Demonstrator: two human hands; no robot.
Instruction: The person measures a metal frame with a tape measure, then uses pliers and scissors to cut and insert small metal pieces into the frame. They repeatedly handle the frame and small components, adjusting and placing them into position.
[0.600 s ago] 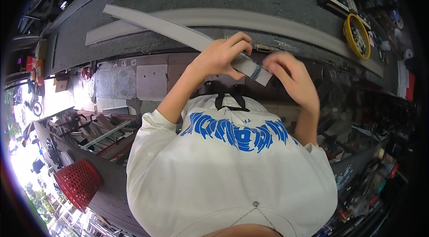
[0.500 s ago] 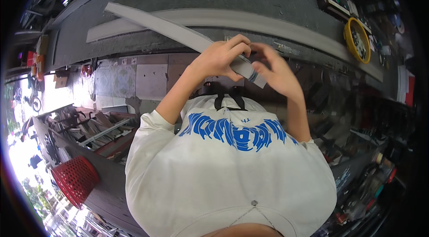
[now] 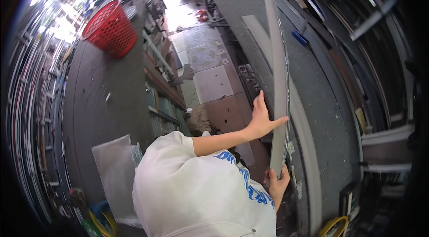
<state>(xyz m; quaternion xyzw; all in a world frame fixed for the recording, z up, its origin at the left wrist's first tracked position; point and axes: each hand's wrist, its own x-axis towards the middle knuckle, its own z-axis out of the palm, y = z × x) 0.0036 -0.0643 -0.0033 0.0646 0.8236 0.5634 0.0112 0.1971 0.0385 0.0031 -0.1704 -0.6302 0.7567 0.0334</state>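
One pale strip (image 3: 279,71): slants over the dark grey bench (image 3: 330,116), its near end apparently projecting past the edge.
Left hand (image 3: 261,123): spread, thumb laid across the strip, fingers apart beside it; so loose a hold could let the strip roll or slide sideways.
Right hand (image 3: 278,185): appears to pinch the near end between thumb and fingers; should it loosen, that end could dip.
Far end: well beyond both hands; from where I stand, I cannot tell whether it touches the bench. Such length could turn a small wrist twist into a wide swing.
Second strip (image 3: 301,116): lies along the bench, crossed by the held one; dragging could scuff both faces.
Blue object (image 3: 300,38): near the strip's far part, to its right; a rightward swing might knock it.
Tiled floor (image 3: 214,80): left of the bench; a dropped strip could land there and bend.
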